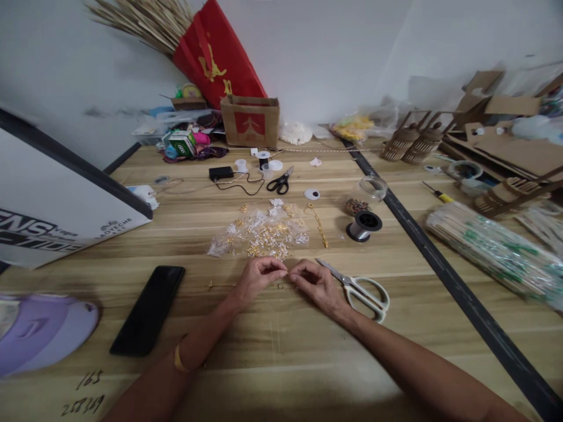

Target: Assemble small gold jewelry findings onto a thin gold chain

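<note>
My left hand and my right hand meet fingertip to fingertip above the wooden table, both pinched. Whatever lies between the fingertips is too small to name. Just beyond them spreads a heap of gold and silver jewelry findings, partly in small clear bags. A gold chain lies to the right of the heap. Close by my right hand are scissors with white handles, their blades near my knuckles. A few tiny gold pieces rest on the wood below my hands.
A spool of thin wire and a clear jar of beads stand to the right. Black scissors lie behind the heap. At the left are a black phone and a purple object. Bagged sticks lie far right.
</note>
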Tool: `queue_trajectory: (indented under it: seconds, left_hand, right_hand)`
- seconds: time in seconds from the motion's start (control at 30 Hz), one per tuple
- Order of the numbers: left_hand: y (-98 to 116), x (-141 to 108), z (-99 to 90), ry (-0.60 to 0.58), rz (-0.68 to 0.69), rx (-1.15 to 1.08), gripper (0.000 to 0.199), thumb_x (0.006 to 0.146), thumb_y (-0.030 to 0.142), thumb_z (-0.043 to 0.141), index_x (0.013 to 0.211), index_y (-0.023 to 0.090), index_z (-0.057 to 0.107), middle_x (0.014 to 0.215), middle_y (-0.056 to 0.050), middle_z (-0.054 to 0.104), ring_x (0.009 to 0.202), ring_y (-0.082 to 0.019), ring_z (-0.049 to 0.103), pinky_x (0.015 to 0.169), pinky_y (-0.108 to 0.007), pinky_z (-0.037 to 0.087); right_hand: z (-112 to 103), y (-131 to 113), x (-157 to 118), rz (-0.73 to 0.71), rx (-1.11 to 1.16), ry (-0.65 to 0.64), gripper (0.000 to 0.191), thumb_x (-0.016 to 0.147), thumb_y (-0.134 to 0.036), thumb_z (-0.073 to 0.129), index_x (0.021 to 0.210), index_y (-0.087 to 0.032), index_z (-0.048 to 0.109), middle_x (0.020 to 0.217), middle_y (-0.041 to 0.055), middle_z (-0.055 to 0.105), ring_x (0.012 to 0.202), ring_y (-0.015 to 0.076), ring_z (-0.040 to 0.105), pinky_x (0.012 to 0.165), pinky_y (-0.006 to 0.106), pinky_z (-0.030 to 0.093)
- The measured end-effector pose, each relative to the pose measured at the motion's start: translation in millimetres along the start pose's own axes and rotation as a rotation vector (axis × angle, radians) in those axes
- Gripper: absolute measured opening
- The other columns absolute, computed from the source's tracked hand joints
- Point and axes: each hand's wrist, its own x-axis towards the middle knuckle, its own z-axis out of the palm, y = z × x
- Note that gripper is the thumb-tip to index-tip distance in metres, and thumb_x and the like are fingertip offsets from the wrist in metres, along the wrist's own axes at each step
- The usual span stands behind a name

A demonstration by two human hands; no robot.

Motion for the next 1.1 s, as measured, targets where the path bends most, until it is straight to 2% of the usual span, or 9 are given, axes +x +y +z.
queue_trajectory:
  seconds: [0.23,0.7,1.1]
  left_hand:
    - [1.1,0.1,0.1,0.005,-0.015,-0.001,0.016,0.066,0.028,0.071,0.07,0.012,0.067,0.067,-0.003,0.067,0.065,-0.013,0.059,0.063,-0.023,0.047]
    - [-1.0,0.3,-0.1,-0.012,-0.013,-0.013,0.021,0.065,0.032,0.072,0.07,0.012,0.067,0.068,-0.003,0.066,0.065,-0.014,0.058,0.063,-0.024,0.045]
    - [-3.6,0.4,0.1,-0.025,0.005,-0.003,0.016,0.068,0.027,0.07,0.072,0.012,0.067,0.068,-0.003,0.066,0.065,-0.013,0.057,0.063,-0.023,0.045]
  right_hand:
    - [0.3,-2.0,-1.1,-0.039,-0.032,0.048,0.025,0.078,-0.04,0.064,0.068,-0.017,0.061,0.064,0.0014,0.054,0.059,0.0136,0.048,0.052,0.024,0.037]
    - [-1.1,-1.5,-1.0,-0.074,-0.09,0.025,0.026,0.08,-0.041,0.061,0.069,-0.018,0.061,0.065,0.0023,0.055,0.061,0.0146,0.05,0.054,0.025,0.039]
    - [-1.0,-1.3,-0.9,-0.062,-0.078,0.016,0.022,0.08,-0.037,0.061,0.07,-0.018,0.06,0.065,0.0015,0.054,0.06,0.0138,0.048,0.054,0.024,0.037]
